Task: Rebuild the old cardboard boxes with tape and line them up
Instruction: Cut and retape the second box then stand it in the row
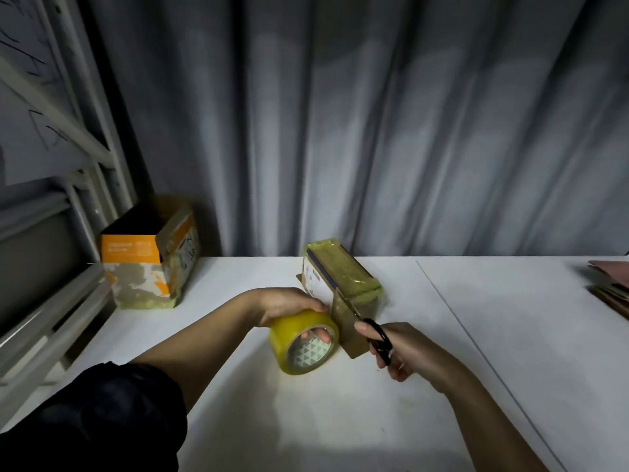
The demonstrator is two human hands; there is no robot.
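Dark sleeve: nearest item, covering the left upper arm at the lower left; the forearm beyond it is bare.

Left hand: holds the tape roll from above, fingers curled through the core, fingertips showing inside the ring.

Tape roll: yellow translucent tape on a core printed with a triangle pattern. Held in the left hand, low over the table or on it; which cannot be told. A brownish strip of tape runs from the roll's right side up to the small box beyond.

Right hand: just right of the tape roll, fingers closed through the loops of the scissors.

Scissors: black handles, blades pointing away from the person and lying against the stretched strip, at its edge near the box. Whether the blades are apart or together cannot be told.

Table: white top with a seam line running diagonally to the right of the right hand.

Small box: just beyond both hands, lying on the table, its top and near end wrapped in yellowish tape, a white label on its left side.

Orange box: well to the left of the left hand and farther off, standing upright with an open top, its surface worn and partly taped.

Flat cardboard stack: far to the right of the right hand, at the table's edge.

Metal frame: pale bars, far left, beside the orange box.

Curtain: grey folds behind the table, farthest back.
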